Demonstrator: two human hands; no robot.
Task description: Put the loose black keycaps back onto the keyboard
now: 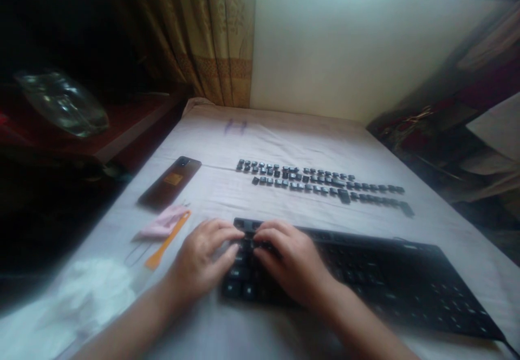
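Observation:
A black keyboard (385,281) lies across the near part of a white-covered table (309,138). Both hands rest on its left end. My left hand (203,257) curls over the left edge, fingertips on the upper-left keys. My right hand (290,260) sits beside it, fingers bent onto the same corner; whether either pinches a key is hidden. Beyond the keyboard, loose black keycaps (325,184) lie in rows.
A dark phone (170,182) lies face down at the left. Near it are a pink cloth (160,224), an orange flat pry tool (167,241) and a white crumpled cloth (95,292). A curtain and wall stand behind; clutter lines the right side.

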